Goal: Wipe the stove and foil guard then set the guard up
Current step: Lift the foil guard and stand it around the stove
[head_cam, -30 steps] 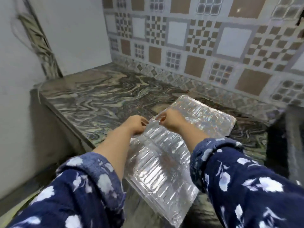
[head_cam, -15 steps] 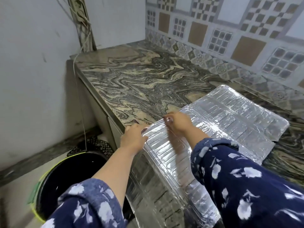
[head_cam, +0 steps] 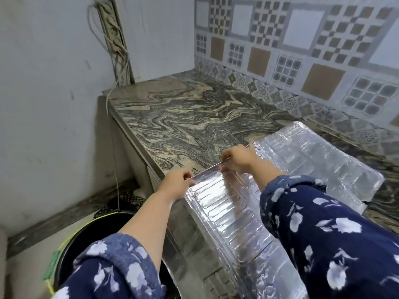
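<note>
The left hand (head_cam: 176,182) and right hand (head_cam: 237,157) are both pinching the near-left edge of the ribbed, silvery aluminium foil guard (head_cam: 233,214) — its embossed panels are lying partly across the swirled brown-and-grey marble countertop (head_cam: 183,117) and partly hanging over the front edge. Patterned mosaic wall tiles (head_cam: 302,46) are running behind. A round black bin with a yellow-green rim (head_cam: 86,234) is sitting on the floor below — navy floral sleeves (head_cam: 323,234) are hiding part of the foil.

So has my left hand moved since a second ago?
Yes. The left hand slid away from the right hand, along the foil guard toward the countertop's front edge.
</note>
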`<state>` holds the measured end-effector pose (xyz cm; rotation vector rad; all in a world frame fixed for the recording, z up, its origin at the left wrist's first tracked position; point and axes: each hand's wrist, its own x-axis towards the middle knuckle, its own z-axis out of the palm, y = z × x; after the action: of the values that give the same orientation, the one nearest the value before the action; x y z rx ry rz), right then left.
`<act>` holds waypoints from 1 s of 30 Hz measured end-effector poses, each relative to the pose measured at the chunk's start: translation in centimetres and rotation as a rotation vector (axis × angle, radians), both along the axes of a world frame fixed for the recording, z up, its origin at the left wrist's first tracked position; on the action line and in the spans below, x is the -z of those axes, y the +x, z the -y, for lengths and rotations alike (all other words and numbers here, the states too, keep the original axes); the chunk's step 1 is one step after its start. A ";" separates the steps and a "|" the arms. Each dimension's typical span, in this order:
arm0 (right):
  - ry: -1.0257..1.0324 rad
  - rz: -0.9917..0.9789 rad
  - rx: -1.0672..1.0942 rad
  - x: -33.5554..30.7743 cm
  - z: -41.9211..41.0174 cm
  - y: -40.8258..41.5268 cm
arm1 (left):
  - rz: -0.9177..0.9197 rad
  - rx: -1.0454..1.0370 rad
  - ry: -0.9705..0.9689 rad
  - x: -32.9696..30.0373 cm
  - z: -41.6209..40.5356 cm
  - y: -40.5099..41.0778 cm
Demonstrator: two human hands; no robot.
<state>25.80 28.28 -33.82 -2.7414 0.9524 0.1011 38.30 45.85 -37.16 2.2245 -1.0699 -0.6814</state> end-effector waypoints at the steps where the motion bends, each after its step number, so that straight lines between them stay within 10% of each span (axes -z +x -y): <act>1: -0.014 0.029 0.008 -1.2 0.2 0.1 | 0.035 0.012 0.001 -1.1 0.3 0.3; 19: -0.201 0.738 0.116 -19.1 1.3 0.2 | 0.911 0.060 -0.344 -22.3 3.7 3.8; 30: -0.382 0.714 0.269 -17.6 4.0 -2.2 | 0.884 0.042 -0.377 -21.9 3.6 6.2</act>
<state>23.57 24.29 -16.19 -2.5702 1.1691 -1.1221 44.50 42.30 -15.21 2.1640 -1.4850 0.5353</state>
